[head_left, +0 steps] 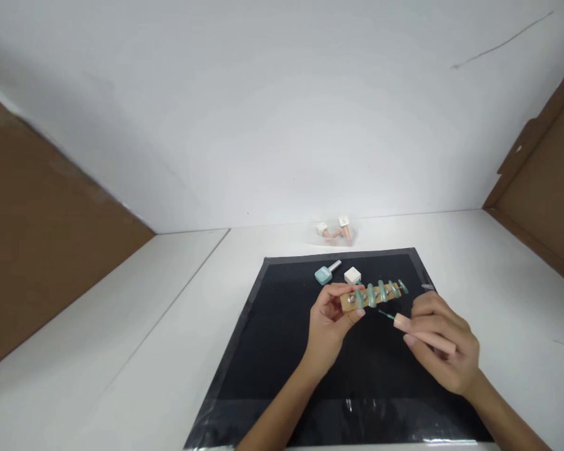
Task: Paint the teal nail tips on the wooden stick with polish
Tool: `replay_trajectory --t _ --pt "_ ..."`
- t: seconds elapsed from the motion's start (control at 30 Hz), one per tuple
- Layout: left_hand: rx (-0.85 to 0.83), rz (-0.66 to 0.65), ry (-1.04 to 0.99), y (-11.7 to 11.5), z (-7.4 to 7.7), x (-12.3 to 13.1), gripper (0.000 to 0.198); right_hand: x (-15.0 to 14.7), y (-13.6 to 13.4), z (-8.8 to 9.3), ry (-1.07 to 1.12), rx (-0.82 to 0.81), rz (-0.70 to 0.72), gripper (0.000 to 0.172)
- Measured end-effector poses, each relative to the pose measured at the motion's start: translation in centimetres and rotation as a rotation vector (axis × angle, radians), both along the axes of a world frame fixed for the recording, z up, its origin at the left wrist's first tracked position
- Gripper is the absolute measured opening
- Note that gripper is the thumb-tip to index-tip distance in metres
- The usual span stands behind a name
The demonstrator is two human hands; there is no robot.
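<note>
My left hand (331,319) is closed on one end of a wooden strip (373,295) that carries several teal false nails. My right hand (444,344) pinches a pink nail-polish brush cap (420,332). Its thin brush tip points left toward the strip and stops just short of the nails. Both hands hover over a black mat (282,351). On the mat beyond the strip lie a teal polish bottle (326,272) on its side and a small white cube (352,275).
Two small pink bottles with white caps (336,230) lie on the white table (122,351) behind the mat, near the white back wall. Brown cardboard panels (37,250) stand at the left and right sides.
</note>
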State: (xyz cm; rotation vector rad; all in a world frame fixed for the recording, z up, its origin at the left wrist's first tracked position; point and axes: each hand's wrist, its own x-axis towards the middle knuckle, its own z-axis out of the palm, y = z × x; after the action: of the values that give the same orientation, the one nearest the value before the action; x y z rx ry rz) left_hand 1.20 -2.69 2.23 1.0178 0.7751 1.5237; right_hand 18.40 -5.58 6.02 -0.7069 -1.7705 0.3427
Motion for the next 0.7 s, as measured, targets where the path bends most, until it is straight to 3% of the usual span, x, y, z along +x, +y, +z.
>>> replay_trajectory --t 0.17,0.27,0.33,0.5,0.7 --pt "-0.23 -0.18 -0.063 0.0 0.2 -0.2 0.037 0.5 0.5 -1.4 0.441 -0.347 -0.102 0.006" --pt "-0.352 -0.285 -0.127 -0.1 0.5 -0.2 0.042 0.5 1.0 -1.5 0.597 -0.545 -0.069 0.028" --pt "-0.411 -0.346 -0.155 -0.1 0.8 -0.1 0.042 0.4 1.2 -1.4 0.612 -0.627 -0.044 0.032" --pt "-0.495 -0.469 -0.152 -0.2 1.2 -0.1 0.042 0.2 1.1 -1.7 0.568 -0.656 -0.006 0.024" --pt "-0.489 -0.529 -0.137 -0.2 1.0 0.0 0.041 0.2 1.2 -2.1 0.516 -0.666 0.058 0.018"
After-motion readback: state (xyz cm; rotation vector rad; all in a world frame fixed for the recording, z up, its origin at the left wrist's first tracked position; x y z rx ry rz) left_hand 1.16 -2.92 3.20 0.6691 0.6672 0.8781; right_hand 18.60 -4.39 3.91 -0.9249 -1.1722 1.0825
